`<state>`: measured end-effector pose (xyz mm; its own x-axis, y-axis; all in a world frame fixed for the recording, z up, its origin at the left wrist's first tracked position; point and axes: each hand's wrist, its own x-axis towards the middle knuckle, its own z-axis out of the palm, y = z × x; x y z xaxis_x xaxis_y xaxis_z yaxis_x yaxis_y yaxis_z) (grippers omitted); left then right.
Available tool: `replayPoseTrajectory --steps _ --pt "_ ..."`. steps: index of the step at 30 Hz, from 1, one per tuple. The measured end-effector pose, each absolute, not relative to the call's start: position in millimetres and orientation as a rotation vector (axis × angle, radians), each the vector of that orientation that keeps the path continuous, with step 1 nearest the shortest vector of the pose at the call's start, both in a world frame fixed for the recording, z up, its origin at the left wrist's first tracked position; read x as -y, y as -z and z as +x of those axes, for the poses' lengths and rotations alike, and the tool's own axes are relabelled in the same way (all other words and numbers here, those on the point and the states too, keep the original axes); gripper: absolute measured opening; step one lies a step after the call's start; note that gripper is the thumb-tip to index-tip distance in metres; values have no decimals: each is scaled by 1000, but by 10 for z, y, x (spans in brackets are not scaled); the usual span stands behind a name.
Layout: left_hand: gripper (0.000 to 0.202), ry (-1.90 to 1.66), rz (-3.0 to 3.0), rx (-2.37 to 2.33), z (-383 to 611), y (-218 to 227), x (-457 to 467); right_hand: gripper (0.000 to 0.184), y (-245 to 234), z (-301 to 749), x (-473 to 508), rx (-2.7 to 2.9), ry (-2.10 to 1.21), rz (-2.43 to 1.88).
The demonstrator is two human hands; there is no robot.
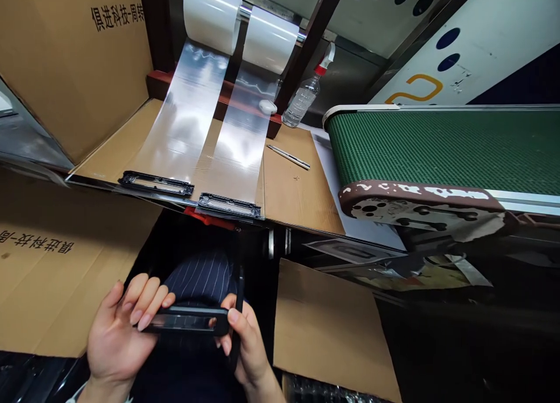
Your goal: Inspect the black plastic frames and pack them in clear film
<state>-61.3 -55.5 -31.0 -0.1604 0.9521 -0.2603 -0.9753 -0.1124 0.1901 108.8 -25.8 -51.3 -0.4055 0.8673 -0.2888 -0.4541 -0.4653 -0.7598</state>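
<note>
Basically, the frame is held flat over the lap, left hand and right hand each with grip pinching one end, probably to keep its face in view; the right also clamps a thin tool.

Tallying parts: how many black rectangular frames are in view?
3. The held frame sits between left hand and right hand; left frame and right frame lie on the bench edge at the film strips' ends. Others may be hidden.
</note>
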Motion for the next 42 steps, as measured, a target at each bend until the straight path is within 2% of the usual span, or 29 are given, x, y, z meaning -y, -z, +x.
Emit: replayPoseTrajectory --steps 22,42 --pt "38 -1721 -66 -431 -680 356 575 42 569 1156 224 652 -1918 -891" --pt "32 -1715 55 -465 -724 356 582 38 585 1127 235 635 -1922 -853"
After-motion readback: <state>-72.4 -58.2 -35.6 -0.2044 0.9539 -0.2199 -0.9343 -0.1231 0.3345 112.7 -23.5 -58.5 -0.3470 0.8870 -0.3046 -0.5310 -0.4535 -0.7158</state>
